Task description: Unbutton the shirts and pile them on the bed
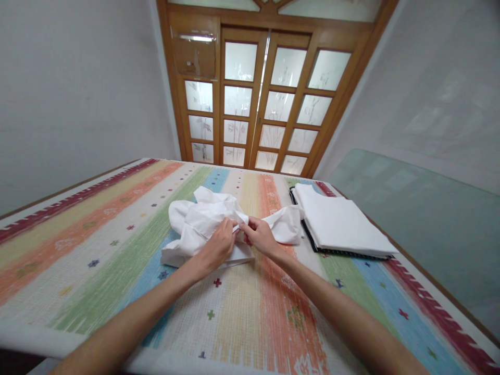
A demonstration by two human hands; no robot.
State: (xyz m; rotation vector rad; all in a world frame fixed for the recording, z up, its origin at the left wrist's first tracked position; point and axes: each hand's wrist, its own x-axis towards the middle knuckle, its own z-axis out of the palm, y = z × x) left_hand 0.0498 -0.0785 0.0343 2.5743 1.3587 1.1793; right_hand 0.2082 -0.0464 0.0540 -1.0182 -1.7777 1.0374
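A cloth-covered table [234,302] (striped, colourful) bears crumpled white fabric [203,221] and a stack [339,219] — white over black.

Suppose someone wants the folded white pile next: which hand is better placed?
Probably the right hand: it is nearer the folded white pile, with the left hand farther across. Both hands pinch the crumpled white cloth, so either would have to let go first.

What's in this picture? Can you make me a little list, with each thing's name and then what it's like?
Left hand: pinching crumpled white cloth
Right hand: pinching white cloth, close beside the left hand
Table cover: colourful stripes, little patterns
On the right: folded white cloth atop something black-edged
Behind: wooden doors with glass panes
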